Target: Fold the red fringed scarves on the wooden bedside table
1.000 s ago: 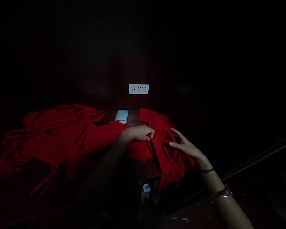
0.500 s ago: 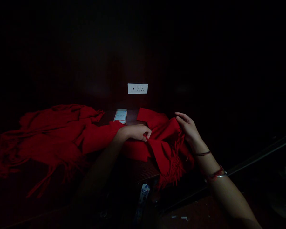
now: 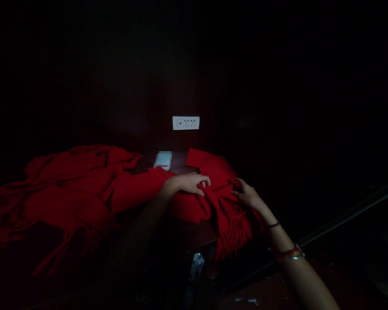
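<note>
A red fringed scarf [image 3: 215, 165] lies in loose folds on a dark wooden surface, its tassels hanging over the front edge. My left hand [image 3: 192, 183] rests on its middle, thumb and fingers apart around a raised fold. Touching the scarf's right part, my right hand [image 3: 248, 196] has its fingers spread above the fringe. A dark band and a red and silver bracelet circle the right wrist and forearm. To the left is a spread heap of red fringed cloth [image 3: 67, 181]; whether it joins the scarf under my left arm, I cannot tell.
A phone [image 3: 164, 160] with a lit screen lies behind the scarf. On the dark wall is a white socket plate [image 3: 186, 123]. Below the front edge a patterned, pale object [image 3: 197, 262] shows dimly. Small white scraps [image 3: 252, 300] lie on the floor.
My right hand has come down and left from the raised scarf corner, which now lies lower. My left fingers have loosened from their pinch. The view has tilted slightly.
</note>
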